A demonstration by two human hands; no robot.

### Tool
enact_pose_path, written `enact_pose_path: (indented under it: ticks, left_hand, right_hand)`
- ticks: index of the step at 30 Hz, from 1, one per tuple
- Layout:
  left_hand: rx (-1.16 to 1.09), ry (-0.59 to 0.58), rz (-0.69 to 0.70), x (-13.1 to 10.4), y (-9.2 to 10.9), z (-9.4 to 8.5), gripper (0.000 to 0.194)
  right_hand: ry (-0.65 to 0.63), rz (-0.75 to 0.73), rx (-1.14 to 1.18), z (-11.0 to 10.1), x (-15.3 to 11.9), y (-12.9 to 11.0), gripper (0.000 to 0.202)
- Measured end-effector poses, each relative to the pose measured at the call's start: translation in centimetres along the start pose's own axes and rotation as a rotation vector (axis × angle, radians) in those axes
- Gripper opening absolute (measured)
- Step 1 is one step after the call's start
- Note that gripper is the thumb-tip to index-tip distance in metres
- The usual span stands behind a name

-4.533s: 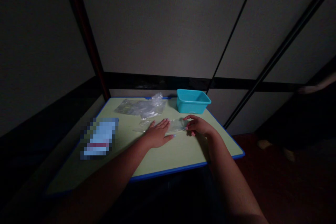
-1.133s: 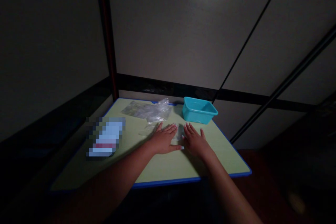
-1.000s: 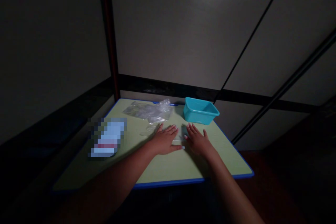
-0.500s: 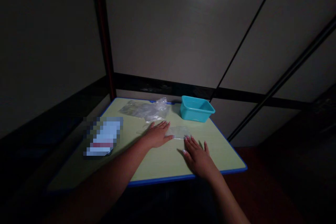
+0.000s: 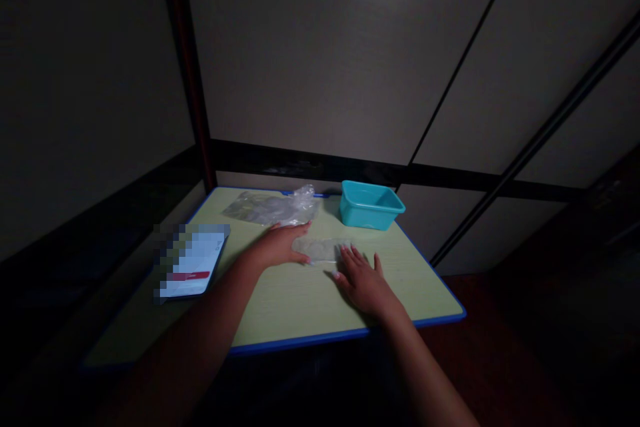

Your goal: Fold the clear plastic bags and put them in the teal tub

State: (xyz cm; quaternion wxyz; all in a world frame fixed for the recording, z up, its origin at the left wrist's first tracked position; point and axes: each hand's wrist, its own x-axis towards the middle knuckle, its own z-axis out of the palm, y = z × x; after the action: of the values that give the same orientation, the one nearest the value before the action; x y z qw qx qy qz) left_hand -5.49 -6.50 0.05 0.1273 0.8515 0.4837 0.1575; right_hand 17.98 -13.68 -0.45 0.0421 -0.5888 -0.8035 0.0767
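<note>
Two open hands over a clear plastic piece on a table

The clear piece (image 5: 323,250) lies flat in the middle of the table (image 5: 285,307), between the person's two hands. The left hand (image 5: 280,247) is at its left end, thumb and fingers spread well apart; nothing is seen gripped between them, though whether its fingertips press the film cannot be told. The right hand (image 5: 365,287) lies palm down, fingers extended and released, the tips at the near right edge of the piece. The posture suggests a smoothing step, with the film spread out and roughly level. Any further smoothing would call for light, even pressure from one hand while the other steadies the opposite end, since thin film may slide or wrinkle under a dragging finger. On the far left, just beyond the left hand, lies a crumpled bag (image 5: 270,208); on the far right stands a turquoise tub (image 5: 373,213), apart from both hands. A lit device (image 5: 193,273), partly obscured by pixelation, rests on the left side of the table
</note>
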Motion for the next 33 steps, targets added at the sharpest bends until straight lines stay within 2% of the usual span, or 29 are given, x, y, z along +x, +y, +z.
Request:
enact_pose_path:
  ticks: [9, 20, 29, 33]
  left_hand:
    - [-0.105, -0.067, 0.008, 0.4, -1.1, 1.3, 0.101]
    - [-0.060, -0.059, 0.000, 0.4, -1.1, 1.8, 0.094]
    - [0.011, -0.081, 0.011, 0.2, -0.6, 1.4, 0.083]
    - [0.041, -0.118, 0.056, 0.2, -0.5, 1.2, 0.070]
  right_hand:
    - [0.012, 0.007, -0.016, 0.7, 0.7, -0.3, 0.063]
    - [0.004, 0.027, -0.072, 0.6, -0.5, -0.2, 0.062]
    - [0.001, 0.062, -0.064, 0.7, -1.1, -0.5, 0.063]
    - [-0.027, 0.089, -0.056, 0.8, -1.2, -0.5, 0.065]
